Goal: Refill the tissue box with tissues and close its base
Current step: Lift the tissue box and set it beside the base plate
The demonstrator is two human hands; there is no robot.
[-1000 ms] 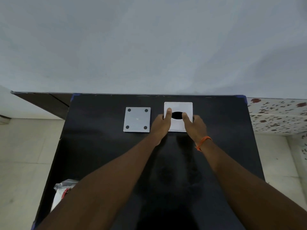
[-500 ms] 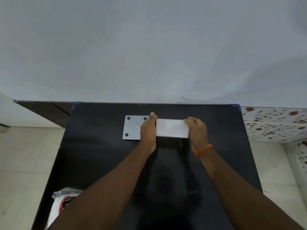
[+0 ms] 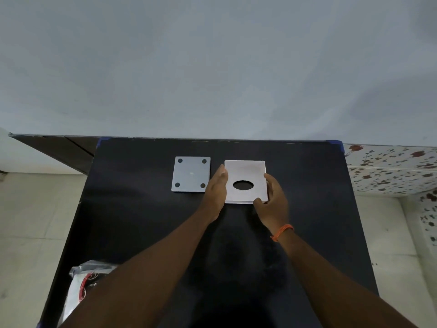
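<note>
A white square tissue box (image 3: 246, 171) with a dark oval opening on top sits on the black table (image 3: 142, 221), toward its far side. My left hand (image 3: 216, 188) presses flat against the box's left side. My right hand (image 3: 272, 200) grips its right side and near right corner, thumb on the front edge. To the left of the box lies the grey square base plate (image 3: 191, 174) with four dark round pads at its corners, flat on the table and touched by neither hand. No tissues are visible.
A clear plastic bag (image 3: 82, 287) with red cord inside lies at the table's near left corner. A pale wall rises right behind the table's far edge. Tiled floor lies to both sides, with a patterned tile strip at the right.
The box was tipped up onto an edge half a second ago; now it is back flat with its oval opening facing up. Both hands moved from its top to its sides.
</note>
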